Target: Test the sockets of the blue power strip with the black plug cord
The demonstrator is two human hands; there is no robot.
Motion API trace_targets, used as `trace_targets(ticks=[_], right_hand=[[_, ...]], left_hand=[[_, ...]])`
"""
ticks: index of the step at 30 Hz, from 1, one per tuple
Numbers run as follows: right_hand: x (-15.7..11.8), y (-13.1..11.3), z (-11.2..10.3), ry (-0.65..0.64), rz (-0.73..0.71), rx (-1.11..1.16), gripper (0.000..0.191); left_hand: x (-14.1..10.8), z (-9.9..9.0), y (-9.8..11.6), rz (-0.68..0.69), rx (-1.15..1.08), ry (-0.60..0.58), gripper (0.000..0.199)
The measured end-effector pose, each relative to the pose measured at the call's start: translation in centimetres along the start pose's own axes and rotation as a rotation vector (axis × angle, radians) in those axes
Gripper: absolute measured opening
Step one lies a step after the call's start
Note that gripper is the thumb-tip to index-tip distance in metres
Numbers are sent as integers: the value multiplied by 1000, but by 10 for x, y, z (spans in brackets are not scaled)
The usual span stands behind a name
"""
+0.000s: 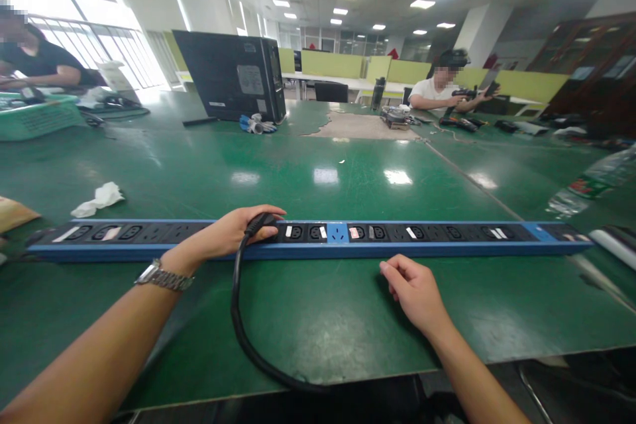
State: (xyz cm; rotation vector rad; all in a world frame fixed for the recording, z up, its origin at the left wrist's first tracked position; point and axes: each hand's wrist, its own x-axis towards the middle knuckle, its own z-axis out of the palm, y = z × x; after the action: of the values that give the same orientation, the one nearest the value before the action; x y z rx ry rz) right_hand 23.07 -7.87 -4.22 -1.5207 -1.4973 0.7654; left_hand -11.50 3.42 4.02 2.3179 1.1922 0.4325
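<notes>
A long blue and black power strip (427,250) lies across the green table in front of me, with rows of sockets and several small white or pink labels. My left hand (226,233) is closed on the black plug (260,220) of a power cord, over the sockets left of the middle. Its prongs are hidden, so whether it sits in a socket cannot be seen. The thick black cord (236,305) loops down and over the table's near edge. My right hand (415,288) hovers just in front of the strip, fingers curled in, nothing visible in them.
A crumpled tissue (102,199) lies behind the strip's left end, a plastic bottle (591,182) at the right. Farther back are a black computer case (233,76), gloves (257,124) and a green basket (42,120). Two people sit across the table, left and right.
</notes>
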Motion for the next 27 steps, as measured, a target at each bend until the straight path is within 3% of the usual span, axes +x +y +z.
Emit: trace_targets(ticks=[5, 12, 16, 22, 27], right_hand=[[0, 0, 0, 6, 9, 11, 36], [-1, 1, -1, 7, 19, 31, 36], [-1, 0, -1, 7, 10, 28, 36], [-1, -1, -1, -2, 16, 33, 36], [-1, -1, -1, -4, 12, 22, 36]], left_hand=[[-1, 5, 4, -7, 24, 40, 50], [2, -8, 10, -50, 13, -109, 50], [3, -4, 12, -69, 87, -137, 53], [-9, 11, -4, 36, 242, 94, 77], [-28, 21, -11, 186, 275, 305, 61]])
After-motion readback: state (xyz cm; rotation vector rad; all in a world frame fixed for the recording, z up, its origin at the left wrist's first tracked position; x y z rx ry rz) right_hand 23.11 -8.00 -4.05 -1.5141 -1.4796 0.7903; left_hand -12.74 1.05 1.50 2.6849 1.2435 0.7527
